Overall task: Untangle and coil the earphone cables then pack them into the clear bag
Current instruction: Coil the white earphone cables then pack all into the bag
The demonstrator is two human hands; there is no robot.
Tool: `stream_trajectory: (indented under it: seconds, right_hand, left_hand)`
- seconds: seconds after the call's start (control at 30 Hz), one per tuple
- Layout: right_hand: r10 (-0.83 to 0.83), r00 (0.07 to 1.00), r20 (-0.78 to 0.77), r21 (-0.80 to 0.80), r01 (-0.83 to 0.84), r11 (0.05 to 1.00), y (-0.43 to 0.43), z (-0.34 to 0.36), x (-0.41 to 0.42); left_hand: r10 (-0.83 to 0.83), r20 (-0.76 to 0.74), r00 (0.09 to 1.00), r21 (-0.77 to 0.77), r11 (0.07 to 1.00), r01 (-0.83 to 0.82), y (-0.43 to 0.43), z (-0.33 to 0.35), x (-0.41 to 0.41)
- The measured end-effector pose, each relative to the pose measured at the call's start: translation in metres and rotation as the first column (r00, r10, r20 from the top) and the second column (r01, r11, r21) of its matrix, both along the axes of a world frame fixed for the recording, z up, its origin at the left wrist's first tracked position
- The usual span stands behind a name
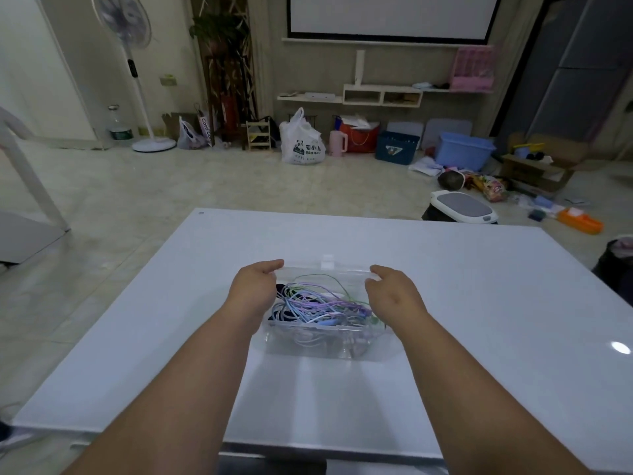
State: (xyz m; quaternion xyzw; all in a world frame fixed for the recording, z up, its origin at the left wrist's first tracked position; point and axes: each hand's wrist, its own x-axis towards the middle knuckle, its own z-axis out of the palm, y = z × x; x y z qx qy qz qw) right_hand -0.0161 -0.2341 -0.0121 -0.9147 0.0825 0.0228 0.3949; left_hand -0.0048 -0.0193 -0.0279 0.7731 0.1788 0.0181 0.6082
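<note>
**Clear bag of tangled earphones: how's it going to handle?**

Biggest thing first: the white table (479, 286) is glossy, so I'd expect plastic to skate around on it.

The bag (346, 270) sits mid-table right in front of the person, with the zip edge on the far side. It's thin clear film, so probably floppy and nearly weightless, and I reckon it'll buckle if you grab it by the middle. The stiffer zip strip looks like the best place to hold it.

That's where both hands are. The left hand (255, 289) pinches the left end of the strip and the right hand (392, 294) pinches the right end, fingers curled over the corners. I can't see the fingertips underneath.

Inside are the cables (318, 306): purple, blue and green plus something dark, all in one loose heap and not coiled. They look thin, soft and a bit springy. Yank one strand and the knots likely just tighten, so I'd lift the whole clump out and tease it apart gently. The ends are usually the weak spot on earphones.

Smallest bit: a white slider (327, 262) sits midway along the zip, between the two hands. I can't tell if the zip is open or closed.
</note>
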Motion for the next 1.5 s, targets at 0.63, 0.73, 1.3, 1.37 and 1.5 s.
stream_trajectory:
  seconds: [0.63,0.73,1.3,1.37,1.5]
  right_hand:
    - [-0.115,0.983,0.144,0.087,0.103,0.991,0.009,-0.001,-0.003]
    - [-0.184,0.961,0.206,0.254,0.129,0.959,0.01,0.001,-0.003]
    - [-0.368,0.912,-0.183,0.688,0.386,0.615,0.0,0.031,-0.012]
    - [-0.331,0.928,-0.174,0.643,0.361,0.676,0.001,0.034,-0.016]
    - [-0.288,0.948,-0.139,0.54,0.316,0.78,0.002,0.031,-0.02]
  left_hand:
    - [0.065,0.097,0.993,-0.131,0.99,-0.052,-0.011,0.017,-0.011]
    - [0.064,0.132,0.989,-0.129,0.99,-0.047,-0.015,0.025,-0.015]
    - [0.058,-0.036,0.998,-0.316,0.946,-0.066,0.006,0.05,-0.023]
    - [0.015,-0.087,0.996,-0.262,0.964,-0.038,0.007,0.05,-0.025]
    - [-0.026,-0.123,0.992,-0.197,0.98,0.001,0.009,0.049,-0.029]
